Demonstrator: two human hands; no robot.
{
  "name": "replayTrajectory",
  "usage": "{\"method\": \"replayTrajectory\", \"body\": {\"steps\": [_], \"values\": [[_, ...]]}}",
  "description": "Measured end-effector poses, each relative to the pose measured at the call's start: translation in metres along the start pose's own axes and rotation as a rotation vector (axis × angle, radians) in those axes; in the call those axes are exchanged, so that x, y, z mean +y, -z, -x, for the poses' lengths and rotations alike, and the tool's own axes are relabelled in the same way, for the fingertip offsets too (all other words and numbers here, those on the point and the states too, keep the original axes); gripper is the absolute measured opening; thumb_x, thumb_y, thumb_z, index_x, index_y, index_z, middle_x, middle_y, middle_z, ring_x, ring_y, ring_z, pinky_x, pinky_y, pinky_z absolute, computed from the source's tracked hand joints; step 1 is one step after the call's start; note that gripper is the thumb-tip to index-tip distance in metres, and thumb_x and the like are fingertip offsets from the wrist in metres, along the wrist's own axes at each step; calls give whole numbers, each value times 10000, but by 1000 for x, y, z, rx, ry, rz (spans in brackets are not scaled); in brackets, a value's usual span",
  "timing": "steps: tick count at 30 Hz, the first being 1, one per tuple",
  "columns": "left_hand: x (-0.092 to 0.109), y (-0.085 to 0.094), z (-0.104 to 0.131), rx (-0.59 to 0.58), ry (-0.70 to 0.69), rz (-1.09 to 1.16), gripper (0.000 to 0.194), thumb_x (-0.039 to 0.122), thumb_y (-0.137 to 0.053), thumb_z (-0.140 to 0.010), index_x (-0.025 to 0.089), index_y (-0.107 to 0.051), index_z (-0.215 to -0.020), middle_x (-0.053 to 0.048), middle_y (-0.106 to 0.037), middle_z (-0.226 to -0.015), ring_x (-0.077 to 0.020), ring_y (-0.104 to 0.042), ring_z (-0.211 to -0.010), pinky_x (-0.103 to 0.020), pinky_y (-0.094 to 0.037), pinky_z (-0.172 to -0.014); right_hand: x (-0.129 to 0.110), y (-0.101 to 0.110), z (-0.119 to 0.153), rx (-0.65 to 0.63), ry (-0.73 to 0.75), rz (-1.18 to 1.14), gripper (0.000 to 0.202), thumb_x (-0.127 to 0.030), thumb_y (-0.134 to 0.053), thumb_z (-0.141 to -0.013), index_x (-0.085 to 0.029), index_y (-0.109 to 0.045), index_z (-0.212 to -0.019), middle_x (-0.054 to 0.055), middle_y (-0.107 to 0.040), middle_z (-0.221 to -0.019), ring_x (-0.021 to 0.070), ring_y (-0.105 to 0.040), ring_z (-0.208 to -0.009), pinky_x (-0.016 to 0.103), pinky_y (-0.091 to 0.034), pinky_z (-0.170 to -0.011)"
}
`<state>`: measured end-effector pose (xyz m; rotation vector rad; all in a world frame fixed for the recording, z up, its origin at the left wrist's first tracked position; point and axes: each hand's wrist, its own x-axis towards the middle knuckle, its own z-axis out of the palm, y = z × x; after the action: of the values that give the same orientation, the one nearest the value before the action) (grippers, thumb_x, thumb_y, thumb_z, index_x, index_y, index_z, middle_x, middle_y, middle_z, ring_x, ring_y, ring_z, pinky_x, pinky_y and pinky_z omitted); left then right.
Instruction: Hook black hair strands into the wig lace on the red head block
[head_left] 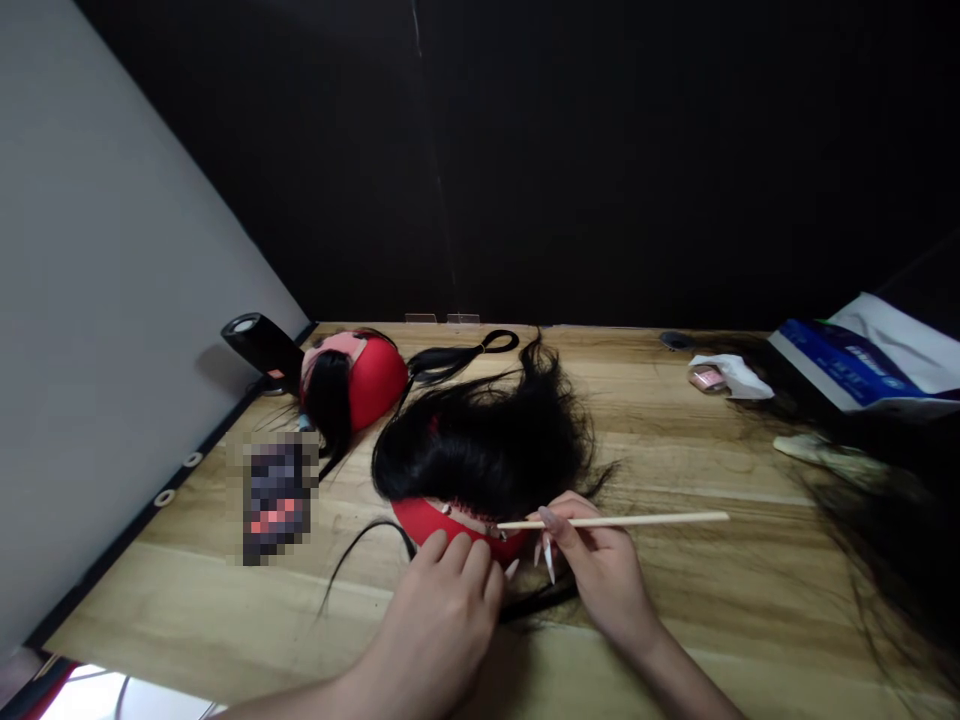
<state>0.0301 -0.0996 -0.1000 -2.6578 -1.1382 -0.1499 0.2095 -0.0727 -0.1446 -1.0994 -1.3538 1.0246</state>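
Left hand (442, 610) lies curled, knuckles up, fingers pressing the red head (427, 520) at the near bench (712, 600) edge. Right hand (600, 565) pinches a stick (622, 520) lying level, tip at the wig (487, 440) hem. Further back sit a second red head (367, 380), a hair loop (465, 355) and a blue pack (840, 365), with loose hair (892, 540) piled right.

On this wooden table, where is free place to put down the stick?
Bare wood shows on the table between the black wig and the blue packet, and below the stick, right of the right hand. It is crowded around both hands and the second red head form.
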Motion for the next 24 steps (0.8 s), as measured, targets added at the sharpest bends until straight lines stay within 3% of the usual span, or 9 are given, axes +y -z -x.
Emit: {"method": "replayTrajectory", "body": {"steps": [5, 11, 24], "values": [[-2, 10, -2, 45, 44, -21, 78, 99, -567, -766, 170, -564, -796, -32, -577, -732, -201, -491, -668, -331, -340, -637, 0, -2, -2, 1, -4, -4, 373, -421, -583, -917, -186, -663, -639, 24, -580, -661, 140, -562, -623, 240, -457, -587], [-6, 3, -16, -54, 86, -93, 77, 82, -547, -799, 157, -566, -799, -36, -559, -721, -208, -515, -667, -331, -366, -628, -1, -1, 0, 3, -3, -6, 352, -411, -595, -911, -188, -672, -650, 21, -580, -657, 140, -566, -624, 237, -455, -581], [3, 2, -24, -77, 114, -142, 67, 108, -607, -708, 138, -637, -759, -56, -581, -659, -229, -529, -619, -336, -369, -589, 1, 0, 0, -19, -36, -42, 311, -362, -611, -909, -190, -675, -658, 5, -584, -652, 122, -565, -601, 230, -445, -582]]}}
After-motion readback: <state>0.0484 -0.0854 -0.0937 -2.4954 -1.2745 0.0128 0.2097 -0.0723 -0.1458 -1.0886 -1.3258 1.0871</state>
